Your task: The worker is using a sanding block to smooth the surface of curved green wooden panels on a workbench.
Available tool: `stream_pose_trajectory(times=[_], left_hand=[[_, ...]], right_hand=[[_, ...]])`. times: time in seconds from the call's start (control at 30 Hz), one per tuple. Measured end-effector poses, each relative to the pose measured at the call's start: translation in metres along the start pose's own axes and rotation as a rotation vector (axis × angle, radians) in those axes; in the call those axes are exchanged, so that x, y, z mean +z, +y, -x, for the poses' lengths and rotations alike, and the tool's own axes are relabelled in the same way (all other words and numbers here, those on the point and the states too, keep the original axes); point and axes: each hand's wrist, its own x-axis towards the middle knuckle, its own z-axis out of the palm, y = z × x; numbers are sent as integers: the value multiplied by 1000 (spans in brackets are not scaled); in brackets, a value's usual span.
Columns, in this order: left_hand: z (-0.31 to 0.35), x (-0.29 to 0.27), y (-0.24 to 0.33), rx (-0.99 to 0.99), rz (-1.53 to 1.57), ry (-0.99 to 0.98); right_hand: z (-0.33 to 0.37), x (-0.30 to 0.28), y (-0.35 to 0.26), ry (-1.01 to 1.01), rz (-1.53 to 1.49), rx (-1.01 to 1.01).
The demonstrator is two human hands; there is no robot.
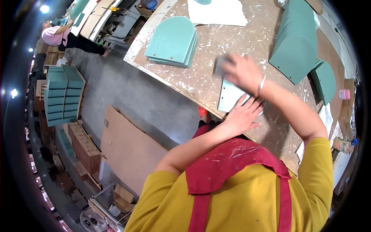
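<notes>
A pale, light-coloured panel [228,96] with small dark holes along its left edge lies on the worktable near its front edge. My left hand [244,114] rests on the panel's near part, fingers stretched out and spread. Above its far end is my right hand [244,72], blurred by motion, its fingers round a grey block [220,65] that looks like a sanding block. The block's underside is hidden. Further left on the table sits a small stack of green round-topped panels [172,38] with holes near their straight edge.
A long leaning row of green panels [295,46] stands at the right, with more green panels [325,82] beside it. White paper [220,13] lies at the back. A pink-lidded jar [344,94] and a bottle [342,145] stand far right. Another person [55,35] works far left.
</notes>
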Motion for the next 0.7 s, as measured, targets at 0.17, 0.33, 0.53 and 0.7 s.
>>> stream_pose_trajectory(times=[0.17, 0.33, 0.53, 0.7], left_hand=[[1, 4, -4, 36, -47, 61], [10, -4, -12, -1, -3, 75], [68, -25, -86, -316, -147, 223], [59, -73, -93, -338, 22, 257]], right_hand=[[-6, -28, 30, 170, -99, 384], [54, -22, -6, 629, -1340, 661], [95, 16, -17, 734, -1289, 713], [113, -9, -6, 828, -1707, 868]])
